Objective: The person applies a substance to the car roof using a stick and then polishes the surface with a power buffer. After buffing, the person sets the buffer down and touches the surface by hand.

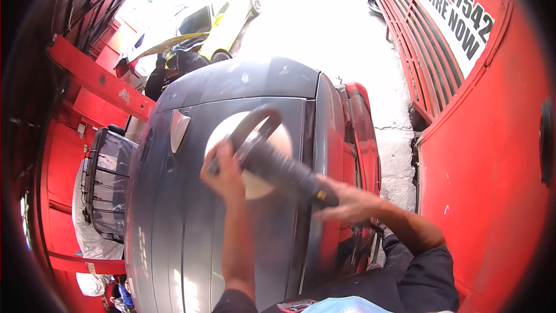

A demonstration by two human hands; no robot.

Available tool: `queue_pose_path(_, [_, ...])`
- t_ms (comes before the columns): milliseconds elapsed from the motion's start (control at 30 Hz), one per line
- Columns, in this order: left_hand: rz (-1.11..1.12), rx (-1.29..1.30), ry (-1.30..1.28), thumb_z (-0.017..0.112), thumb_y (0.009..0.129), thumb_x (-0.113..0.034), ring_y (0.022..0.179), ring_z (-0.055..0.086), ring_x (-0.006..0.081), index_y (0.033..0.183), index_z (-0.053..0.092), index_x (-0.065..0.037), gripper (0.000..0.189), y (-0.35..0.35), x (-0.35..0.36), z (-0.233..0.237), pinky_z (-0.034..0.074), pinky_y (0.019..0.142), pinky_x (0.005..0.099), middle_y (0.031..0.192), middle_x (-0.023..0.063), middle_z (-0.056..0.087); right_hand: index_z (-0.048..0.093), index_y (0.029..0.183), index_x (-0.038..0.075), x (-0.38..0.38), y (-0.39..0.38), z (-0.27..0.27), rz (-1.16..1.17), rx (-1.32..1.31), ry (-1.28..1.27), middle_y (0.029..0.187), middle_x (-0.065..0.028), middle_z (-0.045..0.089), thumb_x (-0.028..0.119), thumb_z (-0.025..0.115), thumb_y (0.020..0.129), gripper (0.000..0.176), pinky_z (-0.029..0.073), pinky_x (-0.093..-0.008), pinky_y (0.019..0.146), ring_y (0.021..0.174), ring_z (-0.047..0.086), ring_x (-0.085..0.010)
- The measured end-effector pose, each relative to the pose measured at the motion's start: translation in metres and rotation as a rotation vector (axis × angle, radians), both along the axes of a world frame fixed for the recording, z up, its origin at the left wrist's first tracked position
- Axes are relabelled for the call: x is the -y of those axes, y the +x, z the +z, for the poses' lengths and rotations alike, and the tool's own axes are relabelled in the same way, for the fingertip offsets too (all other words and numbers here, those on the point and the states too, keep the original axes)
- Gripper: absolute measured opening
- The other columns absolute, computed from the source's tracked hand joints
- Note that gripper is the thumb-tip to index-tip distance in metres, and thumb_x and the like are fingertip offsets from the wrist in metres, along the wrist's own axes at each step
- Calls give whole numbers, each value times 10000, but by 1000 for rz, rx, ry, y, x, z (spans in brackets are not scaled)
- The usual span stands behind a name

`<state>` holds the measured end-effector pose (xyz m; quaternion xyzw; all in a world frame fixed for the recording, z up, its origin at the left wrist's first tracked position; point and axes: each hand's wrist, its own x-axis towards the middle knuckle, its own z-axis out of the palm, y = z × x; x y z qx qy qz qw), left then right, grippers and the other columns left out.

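Note:
A black car polisher (281, 168) with a round white pad (256, 188) lies across the dark grey roof (168, 203) of a vehicle, the pad against the panel as far as I can see. My left hand (225, 171) is wrapped round its looped front handle. At the rear end of the body, my right hand (350, 203) grips the tool. Both hands and the polisher are slightly blurred. A pale shark-fin antenna (179, 130) stands on the roof, left of the pad.
Red metal wall (486, 185) and barred gate (414, 40) run along the right. Red beams (98, 78) and a roof rack basket (110, 182) are at left. Beyond the vehicle, a yellow car (229, 29) has a panel raised, with a dark-clothed person (156, 78) possibly beside it.

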<state>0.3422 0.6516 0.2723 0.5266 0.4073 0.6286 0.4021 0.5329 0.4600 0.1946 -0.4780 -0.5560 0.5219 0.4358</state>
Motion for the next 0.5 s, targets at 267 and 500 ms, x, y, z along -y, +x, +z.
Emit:
queue_pose_path(267, [226,29,51,597,923,-217,547,377,69,873,600,33,255,-128,133,7,291,491,232,680,-7,476,11,1581,41,50,-52,78,554,163,-391,1231,-388,562,538,523,972,938,428,-460,1027,1184,559,-482])
queue_pose_path(500, [307,65,-64,654,895,-242,696,446,98,954,624,11,262,-122,89,15,378,579,244,831,31,543,-58,1571,27,53,-67,78,445,-17,-224,1291,-402,521,447,511,996,912,382,-443,1069,1222,533,-492])
